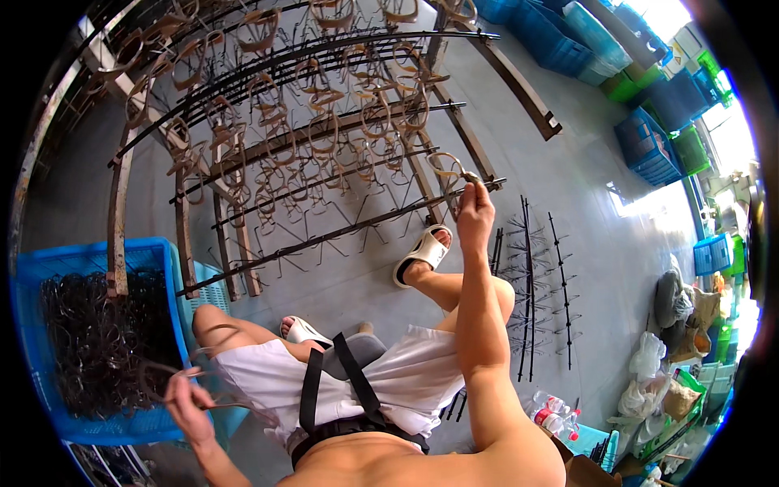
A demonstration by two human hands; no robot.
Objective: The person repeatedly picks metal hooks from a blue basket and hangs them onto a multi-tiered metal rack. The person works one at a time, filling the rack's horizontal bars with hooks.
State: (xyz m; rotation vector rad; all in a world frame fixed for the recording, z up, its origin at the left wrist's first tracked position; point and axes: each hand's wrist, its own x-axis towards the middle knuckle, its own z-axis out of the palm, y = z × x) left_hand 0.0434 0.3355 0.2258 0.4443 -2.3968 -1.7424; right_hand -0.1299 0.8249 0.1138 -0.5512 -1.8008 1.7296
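Observation:
My right hand point(475, 209) is stretched forward, its fingers pinched on the end of a thin brown loop point(439, 156), close to the right end of the lowest hooked bar point(357, 221) of a metal rack. My left hand point(188, 403) is by the crate at my left side, its fingers closed around a thin, curved brown loop point(148, 385) that is smeared by motion. Many similar brown loops point(323, 134) hang in rows from hooks on the rack's upper bars. Wire hooks on the lowest bar hang without loops over much of its length.
A blue plastic crate point(174, 321) heaped with dark loops point(97, 345) stands at left. Spare hooked bars point(526, 284) lie on the floor at right. Plastic bottles point(556, 414) and bags point(645, 394) sit at lower right. Blue crates point(649, 146) stand farther back. Rusty rack legs point(118, 211) reach toward me.

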